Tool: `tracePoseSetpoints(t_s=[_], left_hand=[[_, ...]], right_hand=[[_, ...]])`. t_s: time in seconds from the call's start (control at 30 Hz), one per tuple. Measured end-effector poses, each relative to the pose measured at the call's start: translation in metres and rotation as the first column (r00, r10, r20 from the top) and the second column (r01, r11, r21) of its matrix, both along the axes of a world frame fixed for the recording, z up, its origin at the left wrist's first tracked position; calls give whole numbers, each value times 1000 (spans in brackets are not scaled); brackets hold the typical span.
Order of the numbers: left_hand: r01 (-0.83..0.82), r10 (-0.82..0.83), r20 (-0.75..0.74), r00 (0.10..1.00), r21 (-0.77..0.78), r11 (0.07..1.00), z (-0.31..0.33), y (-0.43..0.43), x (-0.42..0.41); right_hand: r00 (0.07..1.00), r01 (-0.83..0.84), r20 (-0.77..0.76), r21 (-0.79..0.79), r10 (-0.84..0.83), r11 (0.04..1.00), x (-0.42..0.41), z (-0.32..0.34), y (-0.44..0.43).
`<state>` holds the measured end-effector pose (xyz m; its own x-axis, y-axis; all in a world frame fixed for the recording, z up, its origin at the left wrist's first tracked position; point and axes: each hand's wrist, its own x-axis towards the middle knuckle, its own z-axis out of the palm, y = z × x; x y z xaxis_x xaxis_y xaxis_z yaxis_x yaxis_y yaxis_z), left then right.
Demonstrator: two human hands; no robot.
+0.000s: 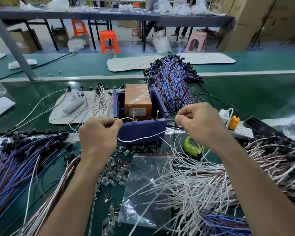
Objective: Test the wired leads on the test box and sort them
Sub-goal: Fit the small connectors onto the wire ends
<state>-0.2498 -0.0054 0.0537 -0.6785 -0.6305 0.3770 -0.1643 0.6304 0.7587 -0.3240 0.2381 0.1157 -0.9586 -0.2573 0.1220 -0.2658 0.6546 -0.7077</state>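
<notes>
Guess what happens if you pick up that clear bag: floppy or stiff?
Probably floppy: the bag lies flat and crinkled. Likely light, being thin see-through film. Maybe slippery, as its surface is shiny.

Blue leads (15, 164) left, white leads (194, 184) right of test box (141, 132); bare belt (254, 96) far right.

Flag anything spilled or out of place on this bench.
Small clear parts lie scattered loose on the green mat, left of the zip bag and outside it, with short brown wire offcuts among them. Nothing looks damaged.
</notes>
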Motion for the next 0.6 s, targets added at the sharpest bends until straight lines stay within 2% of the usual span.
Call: tracePoseSetpoints(t_s=[0.33, 0.6], left_hand=[[11, -12, 1, 1000, 85, 996, 0, 0, 1], [12, -13, 7, 1000, 88, 996, 4, 2, 0]], right_hand=[[1000, 6, -3, 15, -6, 1000, -5, -5, -8], [1000, 31, -1, 73, -31, 997, -16, -13, -20]])
